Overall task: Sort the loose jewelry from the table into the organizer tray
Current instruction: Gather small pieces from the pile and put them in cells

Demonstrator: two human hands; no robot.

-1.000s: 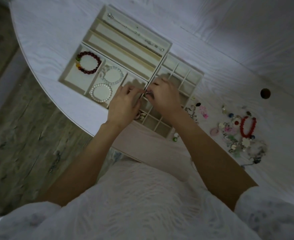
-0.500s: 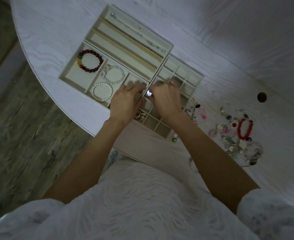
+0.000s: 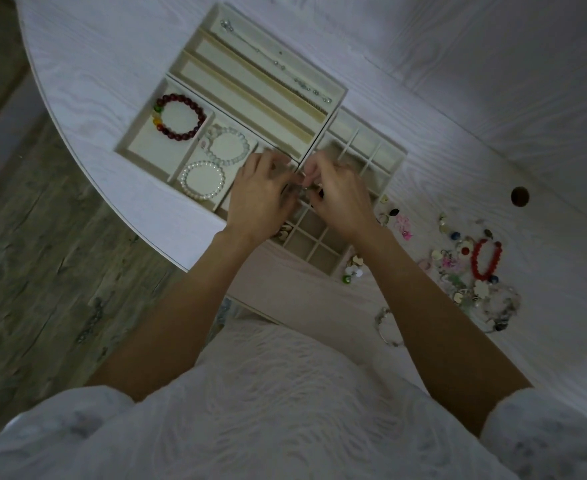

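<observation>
edges: cream compartmented organizer tray [image 3: 195,69] sits near the white wood-grain surface's [image 3: 112,53] curved rim
room: loose pile of colourful jewelry [image 3: 472,268] lies right of the tray
hands: left hand [image 3: 259,199] and right hand [image 3: 338,195] meet over the small grid cells, fingers curled, pinching something tiny and shiny, can't tell what

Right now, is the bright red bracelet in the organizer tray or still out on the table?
Out. The bright red bracelet lies on the table among the loose jewelry, right of the organizer tray.
</observation>
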